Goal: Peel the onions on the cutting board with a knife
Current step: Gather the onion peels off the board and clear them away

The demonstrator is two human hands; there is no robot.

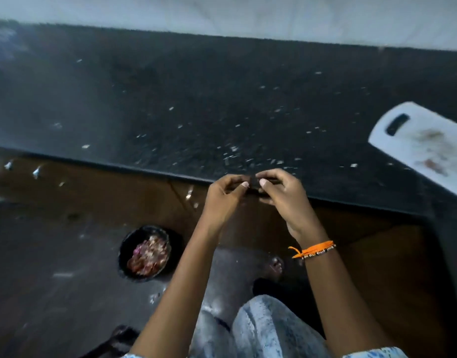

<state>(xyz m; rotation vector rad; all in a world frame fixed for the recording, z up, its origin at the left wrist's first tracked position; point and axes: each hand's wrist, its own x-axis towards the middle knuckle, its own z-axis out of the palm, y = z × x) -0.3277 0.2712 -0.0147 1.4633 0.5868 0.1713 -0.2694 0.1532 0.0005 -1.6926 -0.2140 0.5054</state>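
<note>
My left hand (226, 193) and my right hand (283, 195) meet at the front edge of the black counter (222, 112). Between their fingertips they pinch a small dark object (254, 186); it is too dark and blurred to tell whether it is an onion. The white cutting board (426, 148) lies at the far right of the counter, with reddish stains and nothing standing on it that I can see. No knife shows in the view.
A black round bin (124, 251) with purple-pink onion peels stands on the floor to the lower left. Small white scraps are scattered over the counter and floor. A pale wall runs behind the counter. My knees in light jeans (261, 329) are at the bottom.
</note>
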